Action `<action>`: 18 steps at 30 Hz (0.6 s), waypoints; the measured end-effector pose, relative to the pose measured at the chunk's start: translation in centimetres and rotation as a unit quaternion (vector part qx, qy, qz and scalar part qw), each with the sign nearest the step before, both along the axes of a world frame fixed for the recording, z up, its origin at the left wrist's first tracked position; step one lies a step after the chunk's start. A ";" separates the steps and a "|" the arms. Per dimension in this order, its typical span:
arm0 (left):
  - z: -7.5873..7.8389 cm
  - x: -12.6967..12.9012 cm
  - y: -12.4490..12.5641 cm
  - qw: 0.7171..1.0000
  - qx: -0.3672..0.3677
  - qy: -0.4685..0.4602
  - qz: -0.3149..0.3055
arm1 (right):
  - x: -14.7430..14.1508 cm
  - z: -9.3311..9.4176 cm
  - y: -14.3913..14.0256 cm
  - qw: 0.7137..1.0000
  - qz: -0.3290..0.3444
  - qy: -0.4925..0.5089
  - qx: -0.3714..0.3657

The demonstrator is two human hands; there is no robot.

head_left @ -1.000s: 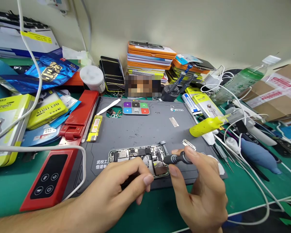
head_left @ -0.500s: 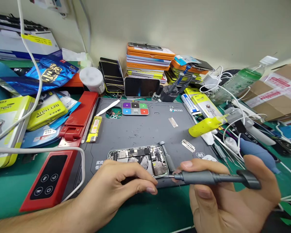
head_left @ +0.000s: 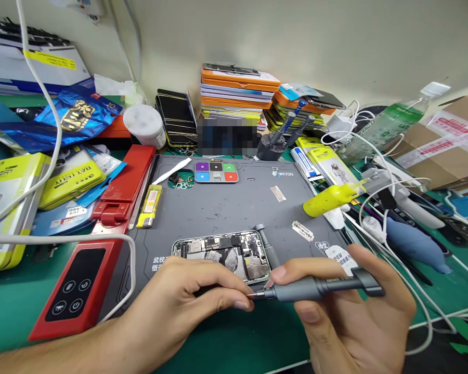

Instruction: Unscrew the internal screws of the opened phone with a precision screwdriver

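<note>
My right hand [head_left: 347, 306] grips a grey precision screwdriver [head_left: 300, 289], held nearly level with its tip pointing left. That tip reaches the pinched thumb and index finger of my left hand [head_left: 195, 301]. Whatever those fingertips hold, if anything, is too small or hidden to name. Just behind the left hand lies an opened phone [head_left: 257, 257], its circuit board and inner parts exposed; the hand covers its lower left portion. A second grey screwdriver [head_left: 269, 246] rests along the phone's right side.
A grey work mat [head_left: 218, 208] lies under the phone. On it are a yellow-wrapped battery [head_left: 150, 206], a razor blade [head_left: 302, 231] and a coloured tray [head_left: 216, 172]. A red device [head_left: 78, 280] stands left, a yellow bottle [head_left: 327, 200] right. White cables [head_left: 132, 265] cross both sides.
My right hand and the screwdriver have shifted left, bringing the tip from the phone's lower right edge to my left fingertips. The left hand stays pinched in nearly the same place.
</note>
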State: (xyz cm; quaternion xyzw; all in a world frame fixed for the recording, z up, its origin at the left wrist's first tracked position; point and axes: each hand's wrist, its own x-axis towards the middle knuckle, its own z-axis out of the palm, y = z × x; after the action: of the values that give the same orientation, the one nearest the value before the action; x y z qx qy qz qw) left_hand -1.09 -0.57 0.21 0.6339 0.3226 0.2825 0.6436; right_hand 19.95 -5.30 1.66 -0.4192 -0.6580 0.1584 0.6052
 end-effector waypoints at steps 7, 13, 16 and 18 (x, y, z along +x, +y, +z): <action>0.0 0.0 0.1 1.000 0.003 0.002 0.001 | 0.0 -0.2 0.1 1.000 -0.009 0.003 0.002; 0.1 -0.1 0.2 1.000 -0.014 -0.021 -0.002 | 0.2 -0.5 0.0 0.999 -0.014 0.017 -0.026; 0.2 -0.1 0.2 1.000 -0.010 -0.018 -0.003 | 0.3 -0.7 -0.1 0.999 -0.001 0.034 -0.037; 0.3 -0.2 0.2 1.000 -0.002 -0.015 -0.008 | 0.4 -0.7 -0.1 0.998 0.007 0.040 -0.041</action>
State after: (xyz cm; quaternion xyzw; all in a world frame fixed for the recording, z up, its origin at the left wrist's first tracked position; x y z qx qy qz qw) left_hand -1.29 -0.42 0.48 0.6311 0.3085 0.2861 0.6517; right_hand 20.31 -5.44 0.99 -0.4323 -0.6292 0.2057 0.6123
